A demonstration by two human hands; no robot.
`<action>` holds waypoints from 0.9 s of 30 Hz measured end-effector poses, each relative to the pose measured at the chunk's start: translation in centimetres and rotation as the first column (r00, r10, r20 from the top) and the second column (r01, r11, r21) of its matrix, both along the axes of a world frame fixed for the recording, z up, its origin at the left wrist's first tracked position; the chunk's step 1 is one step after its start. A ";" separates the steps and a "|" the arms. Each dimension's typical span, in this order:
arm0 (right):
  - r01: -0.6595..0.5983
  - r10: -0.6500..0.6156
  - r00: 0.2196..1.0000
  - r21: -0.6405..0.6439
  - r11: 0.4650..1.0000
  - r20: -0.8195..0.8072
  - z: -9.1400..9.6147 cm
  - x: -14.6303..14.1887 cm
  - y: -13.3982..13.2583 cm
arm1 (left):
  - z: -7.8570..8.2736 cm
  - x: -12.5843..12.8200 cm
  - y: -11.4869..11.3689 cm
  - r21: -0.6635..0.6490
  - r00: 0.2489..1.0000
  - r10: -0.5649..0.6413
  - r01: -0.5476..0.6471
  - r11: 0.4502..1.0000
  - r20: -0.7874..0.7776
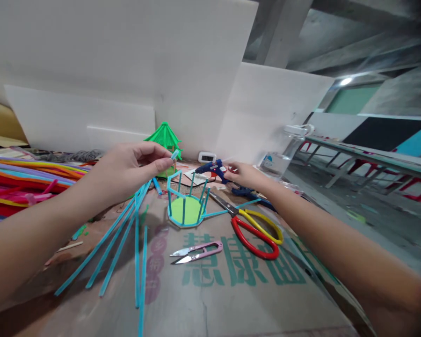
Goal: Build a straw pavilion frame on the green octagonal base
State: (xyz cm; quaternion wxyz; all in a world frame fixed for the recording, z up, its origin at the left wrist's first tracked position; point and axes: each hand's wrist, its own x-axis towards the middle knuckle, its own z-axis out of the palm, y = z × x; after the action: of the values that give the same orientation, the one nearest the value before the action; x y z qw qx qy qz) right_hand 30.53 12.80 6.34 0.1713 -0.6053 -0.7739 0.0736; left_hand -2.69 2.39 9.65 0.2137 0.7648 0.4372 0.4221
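1. The post frame (185, 210) stands on cardboard (231, 306).
2. Before it: the snips (199, 251).
3. To its right: the scissors (235, 212).
4. To its left: loose strips (137, 262).
5. Behind it, slightly left: the pavilion model (164, 135).
6. Behind it, to the right: the glue gun (211, 167), in the right hand (246, 176).
7. Farther behind it: the timer (207, 157).

We counted one blue glue gun (210, 167), one pair of red-and-yellow scissors (235, 211), one pair of pink snips (198, 256), one green-roofed model (164, 135), one white digital display (206, 157) and five long blue strips (137, 262) fanned out; the coloured stems (38, 171) overlapped too much for us to number.
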 end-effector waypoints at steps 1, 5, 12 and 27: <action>-0.006 0.005 1.000 -0.025 1.000 -0.026 -0.3 -0.3 1.2 | 0.0 0.0 0.0 0.005 1.000 0.003 -0.003 1.000 -0.007; -0.051 0.033 0.991 -0.139 0.989 -0.127 -1.9 -1.6 4.0 | 0.0 -0.2 0.2 0.009 0.999 -0.020 0.020 1.000 -0.034; 0.027 -0.075 0.965 -0.192 0.981 -0.250 -3.6 -1.8 4.4 | 0.1 0.1 0.3 0.004 0.998 -0.033 0.033 0.999 -0.049; -0.023 0.259 0.607 0.309 0.951 -0.751 2.5 -0.9 0.0 | 0.2 0.2 0.0 -0.034 0.992 -0.057 0.054 0.998 -0.108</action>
State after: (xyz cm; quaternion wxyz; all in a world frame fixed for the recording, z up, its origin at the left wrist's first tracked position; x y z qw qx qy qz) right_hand 29.58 12.84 8.87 0.5651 -0.4195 -0.6694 0.2380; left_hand -2.53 2.37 9.83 0.2130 0.7953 0.4332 0.3666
